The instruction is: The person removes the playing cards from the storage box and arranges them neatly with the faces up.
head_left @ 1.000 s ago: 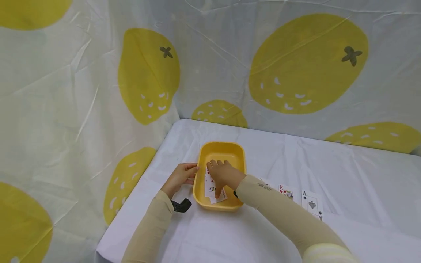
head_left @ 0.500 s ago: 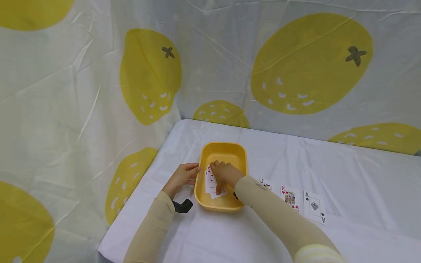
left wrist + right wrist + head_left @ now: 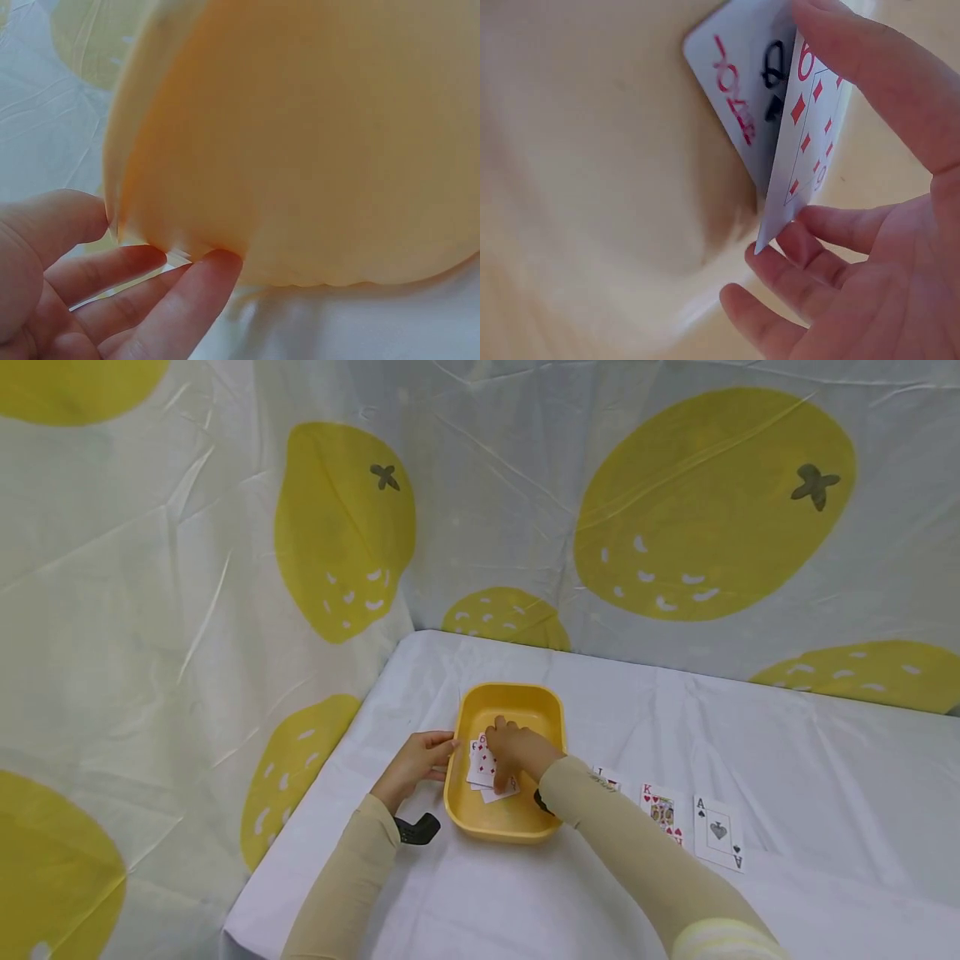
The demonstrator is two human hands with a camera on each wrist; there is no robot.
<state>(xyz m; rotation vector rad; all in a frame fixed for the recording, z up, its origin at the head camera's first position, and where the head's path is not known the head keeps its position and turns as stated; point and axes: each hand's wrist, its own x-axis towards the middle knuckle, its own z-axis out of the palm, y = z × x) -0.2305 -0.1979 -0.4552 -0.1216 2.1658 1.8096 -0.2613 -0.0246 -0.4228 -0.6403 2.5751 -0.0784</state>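
Note:
A yellow plastic tray [image 3: 468, 827] stands on the white-covered table, with several playing cards in it. My left hand [image 3: 411, 766] holds the tray's left side. In the left wrist view the thumb touches the rim and the fingertips [image 3: 221, 262] touch the outer wall. Inside the tray my right hand [image 3: 513, 752] pinches a six of diamonds [image 3: 810, 127] between thumb and fingers. That card is tilted up on edge in the right wrist view. Behind it lean a joker card [image 3: 724, 82] and a card marked Q with a black suit sign. Lower cards are partly hidden.
Right of the tray a king of hearts [image 3: 662, 810] and an ace of spades [image 3: 718, 831] lie face up on the table [image 3: 600, 893]. A jack [image 3: 609, 777] is partly covered by the right sleeve. A lemon-print cloth [image 3: 487, 485] hangs behind and to the left.
My right hand's spread fingers have drawn together on the six of diamonds. The cards under it have shifted slightly toward the tray's far end. My left hand stays at the tray's side.

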